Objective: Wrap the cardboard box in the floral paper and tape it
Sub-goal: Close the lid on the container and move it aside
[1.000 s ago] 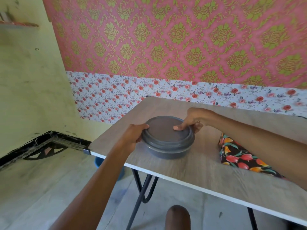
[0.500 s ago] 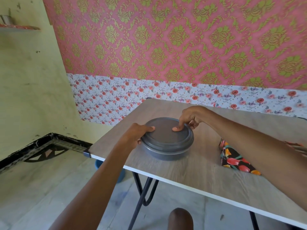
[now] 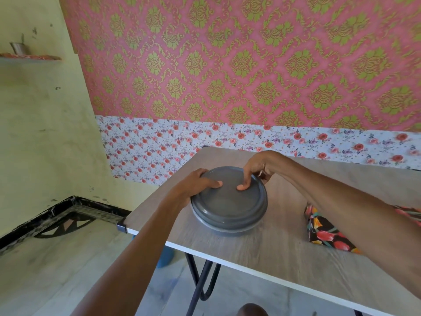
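- Since the earlier frame, both thumbs have slid further in over the grey lid (image 3: 227, 197).
- Far left, a metal cup (image 3: 18, 47) stands on a wall shelf (image 3: 34, 58).
- The left hand (image 3: 193, 185) grips the lid's left rim, thumb on top.
- The round container (image 3: 230, 226) sits near the table (image 3: 273, 254) corner.
- The right hand (image 3: 257, 165) curls over the far rim, thumb pressing down.
- The floral paper (image 3: 325, 233) lies on the table at right, apart from the container and partly hidden by the right forearm (image 3: 341, 208); no box shows.
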### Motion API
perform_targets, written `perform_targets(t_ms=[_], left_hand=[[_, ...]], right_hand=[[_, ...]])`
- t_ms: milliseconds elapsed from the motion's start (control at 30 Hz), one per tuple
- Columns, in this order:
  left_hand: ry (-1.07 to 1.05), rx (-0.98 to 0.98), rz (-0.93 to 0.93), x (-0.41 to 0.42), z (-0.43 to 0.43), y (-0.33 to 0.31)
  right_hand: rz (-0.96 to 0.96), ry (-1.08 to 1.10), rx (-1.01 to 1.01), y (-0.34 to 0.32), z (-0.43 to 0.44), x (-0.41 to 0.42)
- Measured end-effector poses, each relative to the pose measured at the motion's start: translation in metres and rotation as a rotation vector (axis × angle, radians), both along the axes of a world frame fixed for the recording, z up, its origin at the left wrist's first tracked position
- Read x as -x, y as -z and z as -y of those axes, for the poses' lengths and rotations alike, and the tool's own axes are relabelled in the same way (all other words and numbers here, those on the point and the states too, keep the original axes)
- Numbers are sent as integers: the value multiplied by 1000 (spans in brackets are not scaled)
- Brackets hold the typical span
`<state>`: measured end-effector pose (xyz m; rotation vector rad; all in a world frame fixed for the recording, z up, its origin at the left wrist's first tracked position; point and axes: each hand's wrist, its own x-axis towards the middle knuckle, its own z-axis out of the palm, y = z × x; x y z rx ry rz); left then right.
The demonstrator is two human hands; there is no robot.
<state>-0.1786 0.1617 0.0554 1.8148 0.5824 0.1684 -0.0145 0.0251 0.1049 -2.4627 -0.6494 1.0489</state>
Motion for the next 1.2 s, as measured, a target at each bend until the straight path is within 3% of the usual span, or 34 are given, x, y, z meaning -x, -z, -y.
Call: perform_targets(t_ms=[200, 367, 600, 933, 1133, 1200], left_hand=[[81, -96, 69, -7, -8, -22], [146, -635, 109, -9, -12, -23], [224, -852, -13, -16, -20, -46], [291, -887, -199, -32, -27, -54], [298, -839, -144, -40, -24, -54], [304, -823, -203, -43, -25, -53]], right_hand=[[85, -98, 27, -14, -6, 9], [119, -141, 29, -21, -8, 9], [136, -164, 8, -22, -18, 12], [135, -165, -1, -22, -28, 10], [179, -178, 74, -23, -27, 7], [169, -184, 54, -20, -29, 7]])
